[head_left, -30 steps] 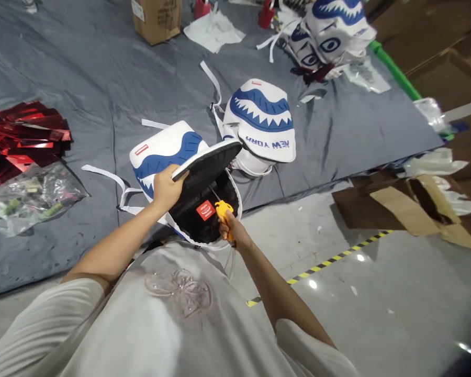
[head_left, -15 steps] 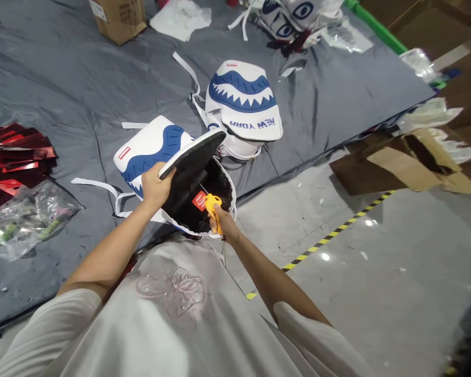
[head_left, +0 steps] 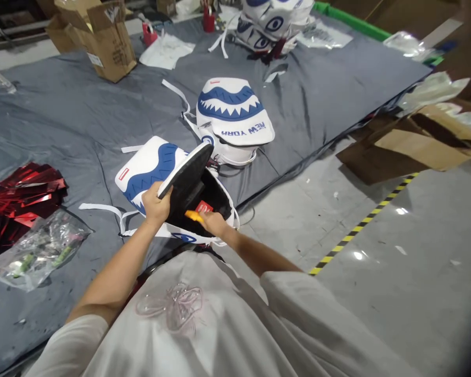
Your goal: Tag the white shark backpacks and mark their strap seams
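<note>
The padded black-lined flap (head_left: 186,175) of a white-and-blue shark-print backpack (head_left: 157,173) is pinched at its near edge by the left hand (head_left: 156,203), thumb on top and fingers curled beneath, so that the flap is held up and the dark interior is exposed. The right hand (head_left: 214,224) is closed around a small yellow plastic tool (head_left: 193,215), whose tip is pushed into the opening just beside a red sewn label (head_left: 204,207); what kind of tool it is cannot be told. The backpack lies at twelve o'clock from the wearer's chest, on the near edge of a grey quilted mat (head_left: 63,120). The bag is judged light and soft, its flap stiffened by foam yet bendable, so a firm edge or the white straps (head_left: 102,209) would serve best as grips; the smooth shell may be slightly slippery. Counted outward: one more shark-print backpack (head_left: 233,118) at one o'clock, a heap of several more (head_left: 269,21) at the far edge, their number not clear; one clear plastic bag of small parts (head_left: 39,251) at nine o'clock; one pile of red foil sheets (head_left: 21,196) beyond it; one open cardboard box (head_left: 102,36) at eleven o'clock; flattened cardboard (head_left: 408,144) at two o'clock.
</note>
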### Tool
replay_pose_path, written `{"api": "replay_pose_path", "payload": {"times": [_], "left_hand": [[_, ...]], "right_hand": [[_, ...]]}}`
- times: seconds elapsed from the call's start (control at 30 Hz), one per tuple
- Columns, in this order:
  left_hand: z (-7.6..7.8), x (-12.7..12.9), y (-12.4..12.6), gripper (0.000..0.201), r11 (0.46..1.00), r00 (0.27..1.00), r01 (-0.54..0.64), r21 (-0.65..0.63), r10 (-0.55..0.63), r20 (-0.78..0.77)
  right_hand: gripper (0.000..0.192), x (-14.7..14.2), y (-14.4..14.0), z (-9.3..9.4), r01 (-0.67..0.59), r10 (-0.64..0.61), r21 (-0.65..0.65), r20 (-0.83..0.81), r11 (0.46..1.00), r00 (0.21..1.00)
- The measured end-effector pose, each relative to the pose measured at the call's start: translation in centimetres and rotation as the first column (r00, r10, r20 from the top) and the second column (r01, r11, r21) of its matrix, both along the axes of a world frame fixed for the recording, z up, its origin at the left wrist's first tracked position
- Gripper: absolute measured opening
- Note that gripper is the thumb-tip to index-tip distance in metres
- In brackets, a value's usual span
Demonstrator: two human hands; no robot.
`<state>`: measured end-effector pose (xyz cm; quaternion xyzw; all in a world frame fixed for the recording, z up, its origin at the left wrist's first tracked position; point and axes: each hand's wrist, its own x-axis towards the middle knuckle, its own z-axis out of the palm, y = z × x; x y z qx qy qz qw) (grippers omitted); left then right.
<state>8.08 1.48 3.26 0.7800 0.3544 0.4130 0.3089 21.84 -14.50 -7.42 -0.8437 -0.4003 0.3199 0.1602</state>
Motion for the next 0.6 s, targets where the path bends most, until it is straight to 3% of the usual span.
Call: {"api": "replay_pose_path", "payload": {"times": [0.13, 0.37, 0.5, 0.6], "left_hand": [[-0.6, -0.4, 0.7, 0.032, 0.998, 0.998, -0.059, 0.018, 0.059, 0.019], [-0.3, 0.3, 1.4, 0.029, 0.995, 1.0, 0.002, 0.098, -0.004, 0.019], [0.5, 2.2, 4.0, 0.028, 0.99, 0.998, 0.058, 0.129, -0.053, -0.044], [1.3, 2.8, 4.9, 0.023, 0.98, 0.991, 0.032, 0.198, -0.006, -0.131]], "right_hand": [[0.039, 0.4, -0.4, -1.3, 0.078, -0.078, 0.004, 0.175, 0.997, 0.981], [0.045, 0.5, -0.4, -2.1, 0.144, -0.138, -0.012, 0.227, 0.989, 0.964], [0.04, 0.3, -0.6, -1.4, 0.056, -0.046, -0.045, 0.196, 0.997, 0.98], [0.038, 0.7, -0.1, 0.0, -0.013, 0.025, -0.073, 0.16, 0.997, 0.987]]}}
